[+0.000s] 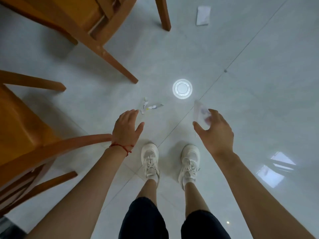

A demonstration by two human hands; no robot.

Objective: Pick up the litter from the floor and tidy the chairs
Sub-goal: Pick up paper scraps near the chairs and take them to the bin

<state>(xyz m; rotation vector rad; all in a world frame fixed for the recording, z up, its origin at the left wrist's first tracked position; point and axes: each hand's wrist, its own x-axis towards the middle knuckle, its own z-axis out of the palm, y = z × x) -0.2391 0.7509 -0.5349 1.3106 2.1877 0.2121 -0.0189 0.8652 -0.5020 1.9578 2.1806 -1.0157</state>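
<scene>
Small torn wrapper scraps [149, 106] lie on the pale tiled floor just ahead of my feet. My left hand [126, 127] hovers right beside them, fingers spread and empty, with a red thread at the wrist. My right hand [216, 131] grips a clear plastic wrapper [200, 112] that sticks up from the fingers. A white sheet of paper [203, 16] lies on the floor far ahead at the upper right. One wooden chair [22, 135] stands at my left, another wooden chair [82, 23] further ahead at the upper left.
My two white shoes [170, 163] stand on the tiles below the hands. A round ceiling lamp reflection [182, 87] glows on the glossy floor beyond the scraps. A chair leg [163, 13] stands at the top centre.
</scene>
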